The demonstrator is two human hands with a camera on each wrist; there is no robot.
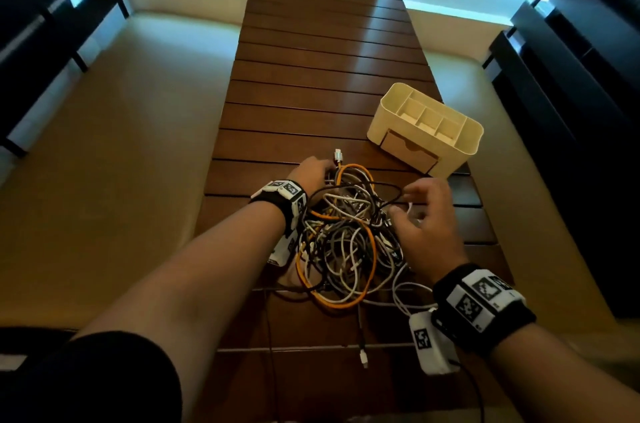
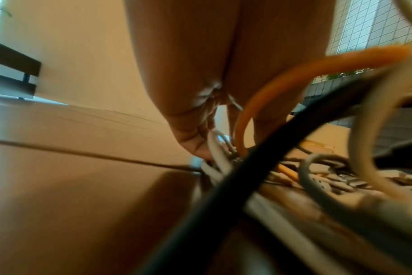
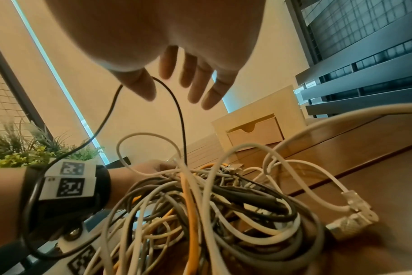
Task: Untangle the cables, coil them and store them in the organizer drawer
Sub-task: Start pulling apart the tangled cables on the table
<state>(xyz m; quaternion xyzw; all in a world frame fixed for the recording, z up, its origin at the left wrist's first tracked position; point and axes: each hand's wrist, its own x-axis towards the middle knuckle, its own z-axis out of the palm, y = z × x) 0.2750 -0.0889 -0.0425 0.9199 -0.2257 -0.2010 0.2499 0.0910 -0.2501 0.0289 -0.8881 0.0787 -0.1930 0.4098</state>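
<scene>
A tangle of white, grey, black and orange cables (image 1: pixel 346 239) lies on the wooden slat table (image 1: pixel 329 59). My left hand (image 1: pixel 325 171) reaches into its far left edge, just below a white plug (image 1: pixel 337 156). In the left wrist view the left hand (image 2: pixel 214 141) pinches white cables (image 2: pixel 215 152) beside an orange cable (image 2: pixel 294 70). My right hand (image 1: pixel 408 204) hovers over the pile's right side. Its fingers (image 3: pixel 195 89) are spread and straight, and a thin black cable (image 3: pixel 180 121) loops up by the thumb. The cream organizer (image 1: pixel 474 145) stands far right, its drawer (image 1: pixel 408 150) closed.
A cable end with a small plug (image 1: pixel 363 357) trails toward the near table edge. A clear network plug (image 3: pixel 355 201) lies at the pile's right. Dark slatted furniture (image 1: pixel 571 83) flanks the table on both sides, and green plants (image 3: pixel 24 148) stand off to the left.
</scene>
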